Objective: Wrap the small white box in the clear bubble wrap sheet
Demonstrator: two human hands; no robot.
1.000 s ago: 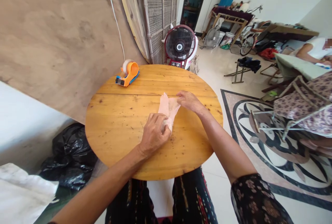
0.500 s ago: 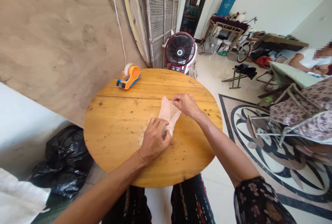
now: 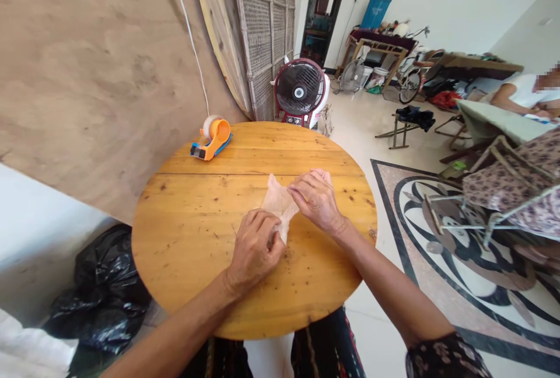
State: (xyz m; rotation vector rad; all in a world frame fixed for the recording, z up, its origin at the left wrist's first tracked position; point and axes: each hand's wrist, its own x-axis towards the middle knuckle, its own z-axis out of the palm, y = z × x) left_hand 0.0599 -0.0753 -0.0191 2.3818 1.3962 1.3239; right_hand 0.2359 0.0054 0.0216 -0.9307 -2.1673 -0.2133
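A thin, pale pink, sheer piece of fabric (image 3: 276, 200) lies crumpled on the round wooden table (image 3: 188, 238), its upper end narrowing to a tip. My left hand (image 3: 257, 244) rests on the table with curled fingers gripping the fabric's lower left side. At the right edge of the same fabric, my right hand (image 3: 317, 197) pinches it between thumb and fingers. Both hands partly cover the piece, so its full shape is hidden. Toward the far left of the table stands an orange and blue tape dispenser (image 3: 214, 139) with a roll of clear tape.
Behind the table stands a dark red fan (image 3: 299, 92). Black plastic bags (image 3: 102, 284) sit on the floor at left, beside a wooden panel (image 3: 109, 74). On the right are a folding stool (image 3: 405, 124) and a person in a white top at another table (image 3: 503, 115).
My right hand has turned and moved slightly down and right, still at the fabric. The fabric looks more spread between the hands. The view has shifted a little.
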